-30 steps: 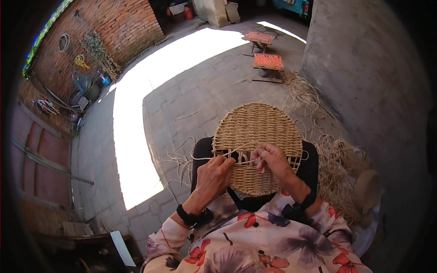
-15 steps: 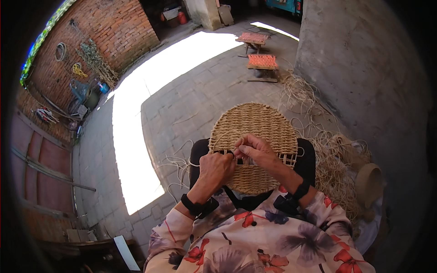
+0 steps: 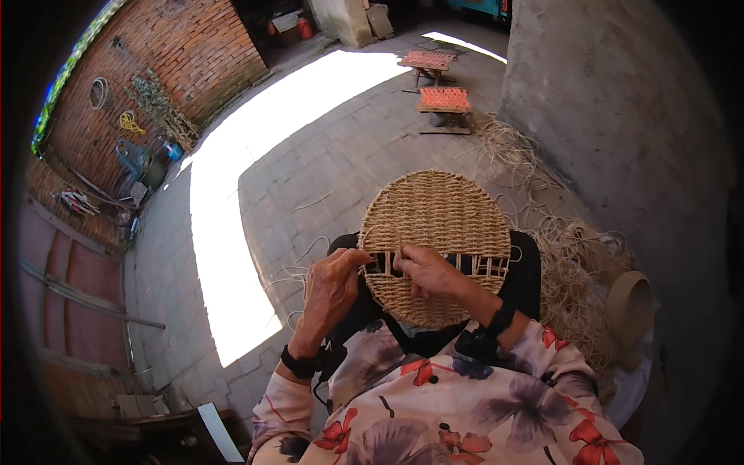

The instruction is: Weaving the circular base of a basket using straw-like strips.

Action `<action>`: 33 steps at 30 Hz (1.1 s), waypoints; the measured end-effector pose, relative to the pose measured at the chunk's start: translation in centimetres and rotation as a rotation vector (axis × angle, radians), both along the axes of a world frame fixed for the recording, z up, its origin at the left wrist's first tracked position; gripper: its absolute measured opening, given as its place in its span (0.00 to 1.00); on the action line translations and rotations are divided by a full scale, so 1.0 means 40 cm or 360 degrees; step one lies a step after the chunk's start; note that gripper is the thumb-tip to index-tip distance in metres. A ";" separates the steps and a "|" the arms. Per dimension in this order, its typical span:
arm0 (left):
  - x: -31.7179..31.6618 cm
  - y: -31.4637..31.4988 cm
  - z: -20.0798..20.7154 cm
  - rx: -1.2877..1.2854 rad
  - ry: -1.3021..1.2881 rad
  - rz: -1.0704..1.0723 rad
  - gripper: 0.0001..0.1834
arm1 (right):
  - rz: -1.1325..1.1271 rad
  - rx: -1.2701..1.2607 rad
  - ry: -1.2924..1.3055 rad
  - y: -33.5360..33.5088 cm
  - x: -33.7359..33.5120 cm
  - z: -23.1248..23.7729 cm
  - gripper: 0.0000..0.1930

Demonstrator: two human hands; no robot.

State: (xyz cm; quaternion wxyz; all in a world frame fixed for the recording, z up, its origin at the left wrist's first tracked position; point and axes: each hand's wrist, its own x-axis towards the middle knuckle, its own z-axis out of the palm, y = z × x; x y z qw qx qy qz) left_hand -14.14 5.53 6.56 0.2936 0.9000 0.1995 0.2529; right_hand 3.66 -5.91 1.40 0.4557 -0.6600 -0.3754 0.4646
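Observation:
On my lap rests a round, tan woven cord panel [image 3: 434, 205], tightly woven above and below a gap. Bare strands [image 3: 474, 265] cross that gap from top to bottom. My left hand [image 3: 332, 285] is at the panel's left edge, thumb and forefinger pinched together; what they grip is too small to make out. Over the gap's left part, my right hand [image 3: 428, 271] is closed, its fingertips pinching a thin cord [image 3: 398, 242] against the weave. Its other fingers curl down over the lower woven part. Loose cord ends [image 3: 293, 277] trail off to the left of my knees.
A large tangle of loose cord [image 3: 577, 271] lies at my right, beside a tan, rounded object [image 3: 629, 302]. Two low stools with red woven seats [image 3: 444, 98] stand ahead. A grey wall [image 3: 620, 116] rises at the right, a brick wall [image 3: 209, 46] at the far left.
My left hand has moved left and away from my right hand, out to the panel's edge. My right hand has dropped slightly, its fingers curling over the gap.

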 end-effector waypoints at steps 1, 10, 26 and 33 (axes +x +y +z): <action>-0.001 -0.015 -0.012 0.0071 0.0144 -0.0037 0.13 | 0.0082 -0.0026 0.0084 0.003 0.012 -0.011 0.08; -0.003 -0.058 -0.115 -0.0051 0.0088 -0.0195 0.16 | -0.0225 0.0307 0.0159 -0.047 -0.035 -0.055 0.08; 0.008 -0.101 -0.086 0.0126 0.0148 -0.0105 0.14 | -0.0550 0.0216 -0.0746 -0.199 0.097 -0.039 0.07; 0.123 -0.133 -0.108 0.0521 -0.0004 -0.0061 0.06 | -0.0660 0.0362 0.0206 -0.287 0.160 -0.079 0.13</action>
